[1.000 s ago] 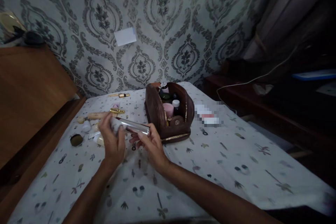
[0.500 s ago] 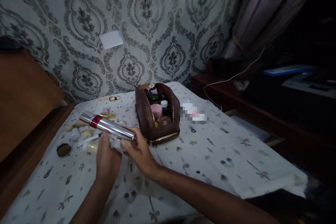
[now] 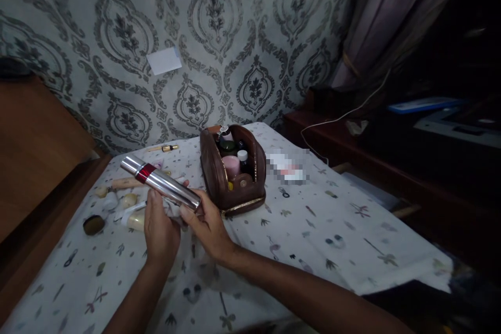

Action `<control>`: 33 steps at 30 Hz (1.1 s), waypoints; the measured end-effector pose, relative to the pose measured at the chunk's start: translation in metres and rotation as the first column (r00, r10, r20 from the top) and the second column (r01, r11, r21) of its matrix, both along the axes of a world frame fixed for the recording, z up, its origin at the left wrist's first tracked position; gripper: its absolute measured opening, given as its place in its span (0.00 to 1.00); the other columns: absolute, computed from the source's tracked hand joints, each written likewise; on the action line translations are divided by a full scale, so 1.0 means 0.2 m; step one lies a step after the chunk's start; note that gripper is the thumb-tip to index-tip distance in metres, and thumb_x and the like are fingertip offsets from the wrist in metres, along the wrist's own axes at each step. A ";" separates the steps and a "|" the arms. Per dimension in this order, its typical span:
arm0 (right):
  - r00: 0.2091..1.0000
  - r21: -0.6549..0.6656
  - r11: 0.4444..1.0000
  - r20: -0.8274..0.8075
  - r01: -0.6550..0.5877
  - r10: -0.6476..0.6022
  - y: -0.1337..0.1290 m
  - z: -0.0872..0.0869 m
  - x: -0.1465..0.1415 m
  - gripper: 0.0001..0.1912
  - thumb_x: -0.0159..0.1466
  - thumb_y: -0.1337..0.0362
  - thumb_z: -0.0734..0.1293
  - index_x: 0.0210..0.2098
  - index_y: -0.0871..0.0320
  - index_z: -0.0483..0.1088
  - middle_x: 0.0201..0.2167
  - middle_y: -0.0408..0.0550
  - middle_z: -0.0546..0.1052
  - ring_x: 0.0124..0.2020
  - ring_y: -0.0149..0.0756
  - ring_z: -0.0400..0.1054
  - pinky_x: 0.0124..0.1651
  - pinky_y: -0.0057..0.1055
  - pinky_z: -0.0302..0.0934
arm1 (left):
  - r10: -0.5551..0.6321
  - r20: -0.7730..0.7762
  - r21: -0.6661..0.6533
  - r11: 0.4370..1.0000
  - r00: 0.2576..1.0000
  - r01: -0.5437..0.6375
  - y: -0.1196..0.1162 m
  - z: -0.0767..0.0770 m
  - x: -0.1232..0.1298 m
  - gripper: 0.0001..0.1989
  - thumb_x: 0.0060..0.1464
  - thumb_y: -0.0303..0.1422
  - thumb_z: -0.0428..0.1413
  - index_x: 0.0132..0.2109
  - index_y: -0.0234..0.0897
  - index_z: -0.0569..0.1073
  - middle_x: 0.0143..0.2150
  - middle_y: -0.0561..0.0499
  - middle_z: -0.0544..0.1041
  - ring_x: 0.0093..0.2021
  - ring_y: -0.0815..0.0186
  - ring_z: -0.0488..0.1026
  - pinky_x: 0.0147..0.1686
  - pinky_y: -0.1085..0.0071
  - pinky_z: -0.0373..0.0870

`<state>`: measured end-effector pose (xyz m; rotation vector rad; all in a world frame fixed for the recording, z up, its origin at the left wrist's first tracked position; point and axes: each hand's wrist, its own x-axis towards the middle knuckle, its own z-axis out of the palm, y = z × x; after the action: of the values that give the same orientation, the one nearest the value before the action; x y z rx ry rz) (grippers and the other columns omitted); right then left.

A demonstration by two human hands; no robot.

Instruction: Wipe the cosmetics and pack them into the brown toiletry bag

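A silver cylinder with a red band (image 3: 168,188) is held tilted above the patterned cloth. My right hand (image 3: 207,227) grips its lower right end, thumb in front. My left hand (image 3: 160,227) is closed beneath its middle, with a whitish crumpled cloth or tissue (image 3: 172,210) between the two hands. Just right of my hands stands a brown bag (image 3: 213,167), unzipped, holding a pink jar (image 3: 231,166), a white-capped dark bottle (image 3: 242,156) and a green-lidded item (image 3: 227,146).
Left of my hands lie a cream tube (image 3: 135,220), a dark round item (image 3: 94,225), a white cap (image 3: 111,200) and several small items. A gold and black pen-like item (image 3: 169,148) lies behind. A blurred packet (image 3: 287,167) is right of the bag.
The silver cylinder has tilted more steeply, its right end staying in my right hand. The view has shifted slightly. Both hands keep nearly the same place.
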<state>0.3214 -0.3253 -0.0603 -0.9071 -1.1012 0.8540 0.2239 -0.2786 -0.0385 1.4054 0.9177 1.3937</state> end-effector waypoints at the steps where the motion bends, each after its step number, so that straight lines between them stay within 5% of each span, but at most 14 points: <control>1: 1.000 0.013 1.000 -0.009 0.000 0.000 0.00 0.01 0.01 0.22 0.64 0.52 0.66 0.54 0.55 0.65 0.43 0.48 0.74 0.38 0.35 0.68 0.35 0.28 0.63 | 0.023 0.065 -0.033 0.999 0.998 -0.021 0.01 0.03 0.01 0.23 0.63 0.51 0.49 0.56 0.43 0.71 0.54 0.46 0.78 0.57 0.56 0.74 0.53 0.60 0.74; 5: 0.998 0.083 0.995 0.025 0.049 -0.052 -0.06 0.08 0.08 0.26 0.64 0.54 0.68 0.59 0.53 0.63 0.49 0.49 0.75 0.44 0.38 0.70 0.44 0.32 0.66 | 0.108 0.187 -0.062 0.993 0.976 -0.098 0.03 0.10 0.06 0.22 0.62 0.52 0.49 0.50 0.42 0.74 0.50 0.48 0.79 0.54 0.59 0.75 0.51 0.66 0.74; 10: 0.982 0.164 0.974 0.078 0.156 -0.170 -0.18 0.19 0.27 0.22 0.67 0.55 0.65 0.58 0.52 0.63 0.48 0.51 0.74 0.39 0.38 0.72 0.39 0.34 0.68 | 0.061 0.097 0.013 0.998 0.993 -0.062 0.04 0.13 0.12 0.20 0.61 0.51 0.51 0.49 0.43 0.75 0.43 0.49 0.79 0.48 0.58 0.76 0.44 0.67 0.75; 14: 0.919 0.246 0.897 0.057 0.367 -0.391 -0.24 0.28 0.49 0.18 0.67 0.56 0.65 0.55 0.51 0.64 0.45 0.50 0.74 0.34 0.36 0.72 0.28 0.30 0.65 | -0.117 -0.257 0.212 0.961 0.959 0.175 0.11 0.20 0.19 0.15 0.60 0.42 0.54 0.48 0.41 0.77 0.41 0.50 0.78 0.41 0.60 0.75 0.39 0.69 0.74; 16: 0.854 0.276 0.830 0.059 0.484 -0.517 -0.26 0.32 0.60 0.17 0.67 0.55 0.65 0.53 0.52 0.65 0.40 0.48 0.74 0.30 0.34 0.70 0.24 0.29 0.62 | -0.070 -0.589 0.371 0.862 0.805 0.347 0.15 0.25 0.23 0.16 0.63 0.35 0.49 0.52 0.41 0.76 0.43 0.48 0.77 0.42 0.60 0.74 0.41 0.68 0.71; 18: 0.791 0.289 0.775 0.089 0.561 -0.606 -0.27 0.34 0.71 0.17 0.66 0.54 0.66 0.52 0.52 0.65 0.34 0.45 0.72 0.26 0.33 0.67 0.23 0.30 0.60 | 0.110 -0.827 0.422 0.768 0.551 0.481 0.18 0.31 0.26 0.22 0.63 0.29 0.44 0.59 0.43 0.72 0.44 0.46 0.74 0.40 0.60 0.73 0.39 0.66 0.69; 21: 0.728 0.278 0.743 0.176 0.609 -0.662 -0.29 0.35 0.84 0.17 0.66 0.53 0.65 0.52 0.52 0.66 0.29 0.43 0.70 0.25 0.33 0.66 0.24 0.31 0.62 | 0.315 -0.933 0.356 0.721 0.176 0.595 0.20 0.38 0.29 0.30 0.60 0.23 0.41 0.65 0.49 0.65 0.46 0.45 0.72 0.34 0.60 0.72 0.32 0.66 0.65; 23: 0.703 0.264 0.740 0.233 0.619 -0.672 -0.30 0.35 0.89 0.18 0.66 0.52 0.65 0.52 0.52 0.66 0.29 0.42 0.70 0.25 0.33 0.65 0.25 0.31 0.62 | 0.352 -0.933 0.317 0.712 0.073 0.626 0.21 0.40 0.30 0.30 0.60 0.23 0.41 0.65 0.50 0.65 0.48 0.46 0.73 0.33 0.60 0.73 0.30 0.66 0.64; 25: 0.690 0.248 0.745 0.281 0.619 -0.667 -0.30 0.35 0.93 0.19 0.66 0.51 0.65 0.53 0.53 0.66 0.28 0.41 0.69 0.25 0.33 0.65 0.25 0.30 0.62 | 0.331 -0.939 0.311 0.711 0.091 0.630 0.22 0.40 0.30 0.26 0.62 0.25 0.40 0.63 0.48 0.66 0.47 0.47 0.73 0.33 0.60 0.73 0.31 0.66 0.64; 33: 0.654 0.279 0.774 0.417 0.568 -0.631 -0.20 0.35 1.01 0.20 0.66 0.51 0.65 0.53 0.54 0.64 0.28 0.40 0.67 0.26 0.32 0.64 0.28 0.30 0.59 | 0.161 -0.876 0.425 0.704 0.454 0.569 0.27 0.27 0.26 0.18 0.65 0.29 0.40 0.56 0.41 0.68 0.46 0.49 0.75 0.40 0.63 0.74 0.38 0.69 0.67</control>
<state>0.5241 -0.3643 0.0090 -1.3272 -1.1519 -0.0236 0.2757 -0.2251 0.0161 2.8984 0.7403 0.6842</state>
